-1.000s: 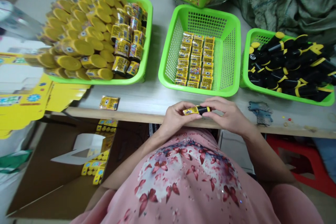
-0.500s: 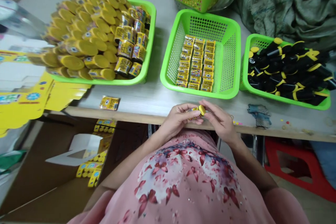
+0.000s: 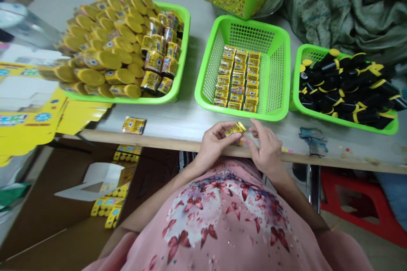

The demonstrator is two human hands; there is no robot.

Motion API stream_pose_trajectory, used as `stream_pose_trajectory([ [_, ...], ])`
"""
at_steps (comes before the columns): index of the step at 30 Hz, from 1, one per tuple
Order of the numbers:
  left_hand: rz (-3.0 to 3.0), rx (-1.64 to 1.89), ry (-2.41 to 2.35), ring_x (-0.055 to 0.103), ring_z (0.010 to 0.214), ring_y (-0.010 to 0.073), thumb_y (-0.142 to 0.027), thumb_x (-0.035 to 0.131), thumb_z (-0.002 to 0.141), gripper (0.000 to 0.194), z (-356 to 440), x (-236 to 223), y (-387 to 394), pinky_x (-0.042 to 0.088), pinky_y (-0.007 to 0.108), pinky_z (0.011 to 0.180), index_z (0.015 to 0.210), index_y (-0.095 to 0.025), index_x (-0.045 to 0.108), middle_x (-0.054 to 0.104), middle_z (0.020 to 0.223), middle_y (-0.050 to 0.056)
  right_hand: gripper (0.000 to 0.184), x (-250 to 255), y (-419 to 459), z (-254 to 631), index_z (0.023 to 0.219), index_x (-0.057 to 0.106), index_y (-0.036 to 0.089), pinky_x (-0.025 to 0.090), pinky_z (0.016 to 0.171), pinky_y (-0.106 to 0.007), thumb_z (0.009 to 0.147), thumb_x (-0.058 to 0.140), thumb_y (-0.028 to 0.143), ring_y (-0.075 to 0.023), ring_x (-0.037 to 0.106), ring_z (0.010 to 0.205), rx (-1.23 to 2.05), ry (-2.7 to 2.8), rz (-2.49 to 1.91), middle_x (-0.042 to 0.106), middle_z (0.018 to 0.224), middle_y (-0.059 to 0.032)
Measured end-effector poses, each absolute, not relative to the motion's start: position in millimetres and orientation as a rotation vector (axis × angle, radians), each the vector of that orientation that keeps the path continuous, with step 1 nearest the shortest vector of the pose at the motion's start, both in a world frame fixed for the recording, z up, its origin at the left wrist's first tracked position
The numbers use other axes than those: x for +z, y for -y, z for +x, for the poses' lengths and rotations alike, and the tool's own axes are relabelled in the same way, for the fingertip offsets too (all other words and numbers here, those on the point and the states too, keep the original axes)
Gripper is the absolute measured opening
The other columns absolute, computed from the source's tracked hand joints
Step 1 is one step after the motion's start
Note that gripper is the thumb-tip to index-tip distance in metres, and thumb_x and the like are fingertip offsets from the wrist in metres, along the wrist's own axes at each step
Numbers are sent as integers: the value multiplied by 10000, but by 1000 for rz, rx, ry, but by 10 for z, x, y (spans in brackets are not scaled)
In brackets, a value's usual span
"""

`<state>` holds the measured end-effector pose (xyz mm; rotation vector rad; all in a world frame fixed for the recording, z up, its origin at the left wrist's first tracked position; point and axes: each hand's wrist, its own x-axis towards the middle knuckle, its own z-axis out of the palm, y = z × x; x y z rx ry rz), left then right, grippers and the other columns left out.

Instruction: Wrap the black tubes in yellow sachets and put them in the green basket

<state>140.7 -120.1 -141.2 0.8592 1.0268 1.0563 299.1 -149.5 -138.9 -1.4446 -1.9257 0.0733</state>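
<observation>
I have the left hand [image 3: 215, 142] curled around a small yellow pack [image 3: 235, 131], pinching it between the thumb and fingers. The pack sits tilted, with a yellow cap at its top end and a shiny label. I can see print on the label, but it is too small for me to read. The right hand [image 3: 266, 149] is spread open just beside the pack, with its fingers [image 3: 256, 129] up close. I cannot tell if they touch it. Both hands are at the front edge of the table [image 3: 178, 142].

Ahead of the grip is a green basket [image 3: 280, 63] with neat rows of little yellow packs [image 3: 238, 78]. Ahead and to the left is a green tray [image 3: 186, 51] heaped with yellow-capped tubes [image 3: 95, 60]. To the right is another green basket [image 3: 295, 84], full of black bottles [image 3: 346, 93] with yellow bands. One loose pack [image 3: 133, 125] lies on the table left of the grip. Farther left are yellow printed cards [image 3: 32, 129] with a round blue mark, and I cannot read their words. Just below the grip is a pink shirt [image 3: 222, 220] with red butterflies.
</observation>
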Motion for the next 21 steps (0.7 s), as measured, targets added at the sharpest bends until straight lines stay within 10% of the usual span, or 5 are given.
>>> stream_pose_trajectory([
  [4, 755, 1043, -925, 679, 924, 158, -238, 909, 616, 439, 1415, -1398, 1180, 544, 258, 828, 1012, -194, 724, 753, 996, 19, 698, -1434, 1559, 2867, 1519, 331, 199, 543, 1002, -501, 905, 649, 290, -309, 590, 1196, -20, 1959, -1389, 608, 1295, -171],
  [10, 509, 662, -655, 736, 767, 205, -423, 802, 774, 358, 1351, -1394, 1183, 598, 290, 681, 961, -121, 758, 781, 867, 103, 723, -1526, 1573, 2863, 1512, 306, 218, 584, 978, -473, 851, 595, 168, -273, 620, 1170, 208, 1850, -1244, 617, 1280, -138],
  [21, 523, 730, -795, 700, 625, 149, -299, 911, 618, 299, 1353, -1296, 1222, 567, 251, 657, 827, -129, 783, 767, 723, 50, 691, -1474, 1614, 2924, 1511, 327, 216, 597, 945, -444, 881, 603, 157, -265, 649, 1134, 159, 1958, -1179, 661, 1220, -138],
])
